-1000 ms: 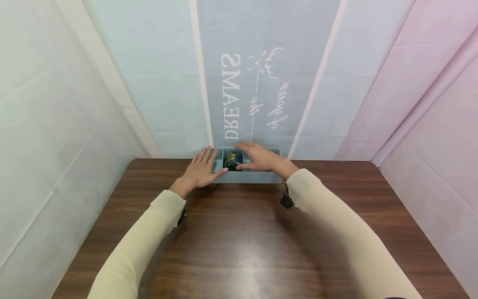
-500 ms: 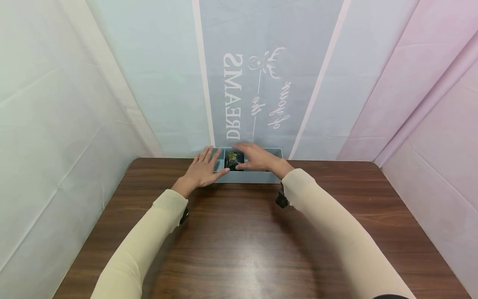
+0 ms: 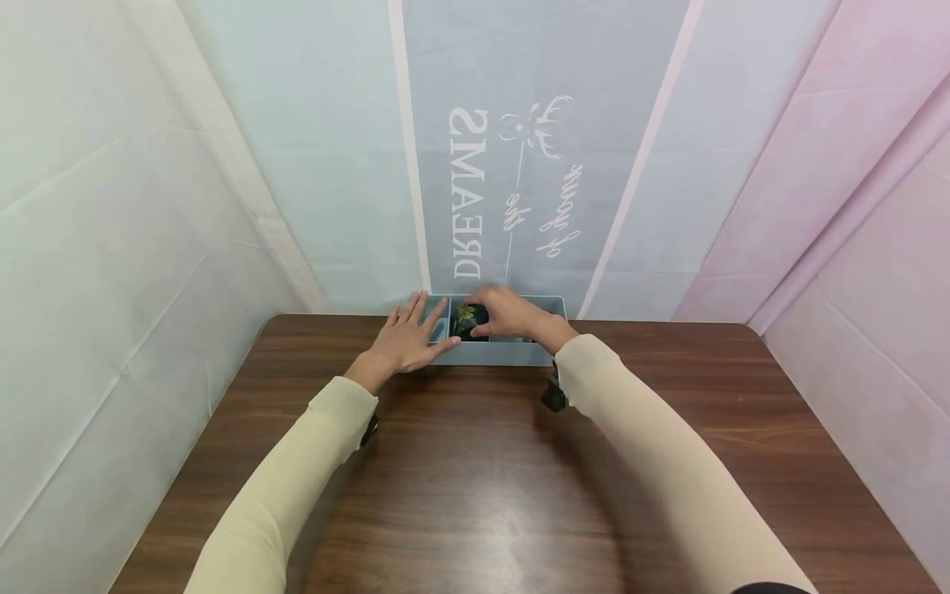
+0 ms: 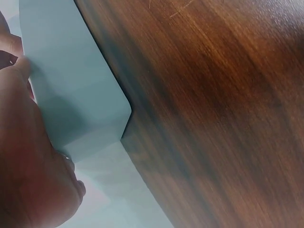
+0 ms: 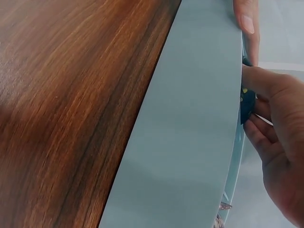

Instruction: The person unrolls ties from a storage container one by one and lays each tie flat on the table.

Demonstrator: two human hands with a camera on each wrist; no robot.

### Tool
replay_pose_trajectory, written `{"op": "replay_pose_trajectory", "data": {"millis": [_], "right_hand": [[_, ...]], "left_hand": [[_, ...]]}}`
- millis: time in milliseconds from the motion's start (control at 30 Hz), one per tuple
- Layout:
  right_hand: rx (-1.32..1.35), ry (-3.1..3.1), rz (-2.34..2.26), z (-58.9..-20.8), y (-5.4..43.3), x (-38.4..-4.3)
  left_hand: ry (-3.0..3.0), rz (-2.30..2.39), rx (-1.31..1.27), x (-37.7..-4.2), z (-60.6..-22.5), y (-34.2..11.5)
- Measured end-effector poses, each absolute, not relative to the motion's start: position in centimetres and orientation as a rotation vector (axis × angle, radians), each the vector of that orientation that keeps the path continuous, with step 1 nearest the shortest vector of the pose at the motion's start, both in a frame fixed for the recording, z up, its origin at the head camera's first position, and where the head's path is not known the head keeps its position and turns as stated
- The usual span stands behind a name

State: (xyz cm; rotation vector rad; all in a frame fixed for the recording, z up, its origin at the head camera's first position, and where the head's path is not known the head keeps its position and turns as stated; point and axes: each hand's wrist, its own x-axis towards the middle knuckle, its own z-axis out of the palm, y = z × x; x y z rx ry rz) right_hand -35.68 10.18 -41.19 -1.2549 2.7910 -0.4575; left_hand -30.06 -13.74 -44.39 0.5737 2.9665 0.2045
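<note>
One dark, yellow-leafed object (image 3: 466, 324) sits mid-frame, right hand (image 3: 514, 314) pinching it. Left hand (image 3: 402, 343) spreads its fingers at the box (image 3: 499, 354).

A long, pale blue plastic-looking box (image 3: 499, 355) sits far back on the brown wooden surface (image 3: 467, 462). Inside it, the right hand (image 3: 514, 315) has a dark thing with a yellow-green leaf picture (image 3: 469, 322) in its grip. The left hand (image 3: 402, 342), spread wide, touches the box's left end. Behind hangs pale blue cloth (image 3: 349, 148).
</note>
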Motion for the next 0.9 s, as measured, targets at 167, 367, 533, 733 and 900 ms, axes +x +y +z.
{"op": "replay_pose_trajectory", "data": {"millis": [167,367,533,733,900], "right_hand": [[-1.236,2.790,-0.439,-41.3,10.0,-35.8],[-1.232,2.792,-0.476,-41.6,9.7,-35.9],[-1.229,2.809,-0.480,-41.6,9.4,-36.0],[-1.180,2.826,-0.478,-41.7,9.0,-35.9],[-1.139,2.845,-0.516,-41.7,8.9,-35.8]], "left_hand": [[2.969,0.166,0.578,-30.0,-44.4,-13.6],[2.967,0.142,0.585,-30.1,-44.5,-13.7],[2.961,0.133,0.576,-30.0,-44.4,-13.7],[2.963,0.146,0.571,-29.8,-44.2,-13.6],[2.966,0.140,0.565,-29.8,-44.2,-13.5]]}}
